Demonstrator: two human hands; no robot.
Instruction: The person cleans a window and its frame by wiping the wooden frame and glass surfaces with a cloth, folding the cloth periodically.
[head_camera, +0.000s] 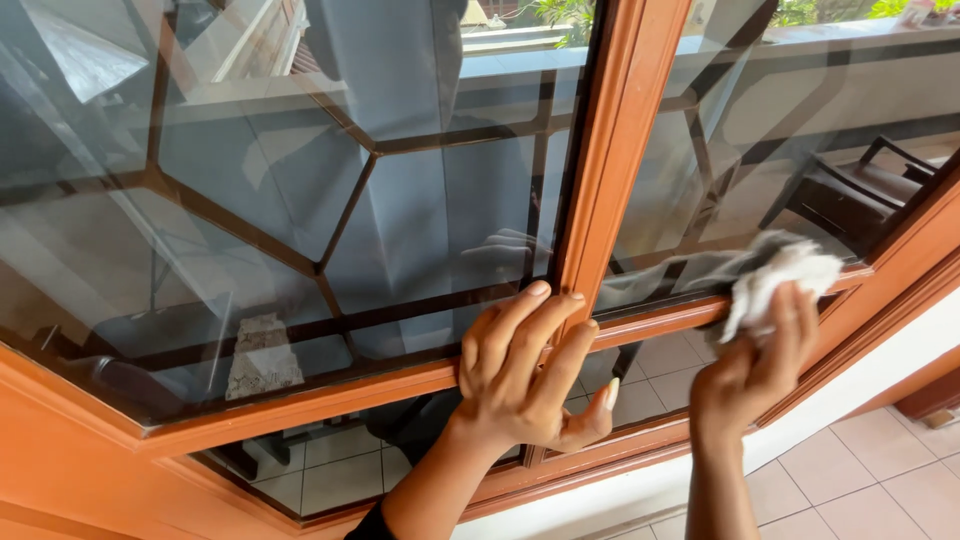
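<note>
The right hand grips a white cloth on the frame rail, which runs leftward toward the left hand, spread flat on the frame.

The window frame is wood with a smooth, orange-brown painted or varnished finish and a soft sheen. Either side of its upright, the glass panes are glossy and reflective. Right of the upright, a white cloth looks soft, crumpled and matt. Below the frame, floor tiles look smooth and pale.
</note>
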